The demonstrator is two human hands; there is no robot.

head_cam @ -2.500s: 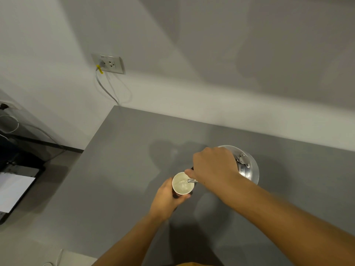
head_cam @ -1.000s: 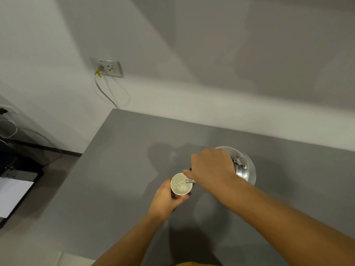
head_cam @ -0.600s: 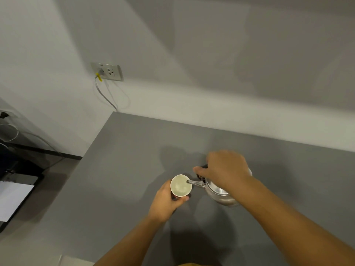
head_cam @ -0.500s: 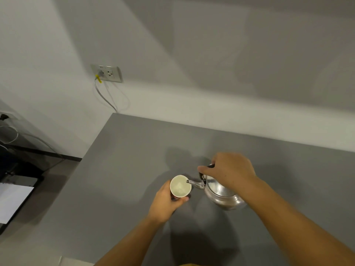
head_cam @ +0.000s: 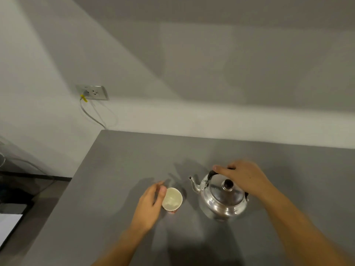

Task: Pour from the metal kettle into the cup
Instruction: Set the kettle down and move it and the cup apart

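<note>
The metal kettle point(head_cam: 223, 201) stands upright on the grey table point(head_cam: 119, 169), its spout pointing left and its black lid knob showing. My right hand point(head_cam: 243, 178) lies over the kettle's black handle, index finger stretched along it toward the spout. The handle's top is hidden under my palm. Left of the kettle and apart from it stands the white paper cup point(head_cam: 171, 200), with pale liquid inside. My left hand point(head_cam: 150, 203) is beside the cup with its fingers spread, and the thumb is at the cup's rim.
The wall behind the table carries a socket point(head_cam: 94, 92) with a cable hanging down past the table's left corner. Left of the table edge, lower down, are dark equipment and a white sheet point(head_cam: 7, 225).
The kettle was tilted with its spout over the cup; it now stands upright to the right of the cup. My left hand has let go of the cup and spread its fingers.
</note>
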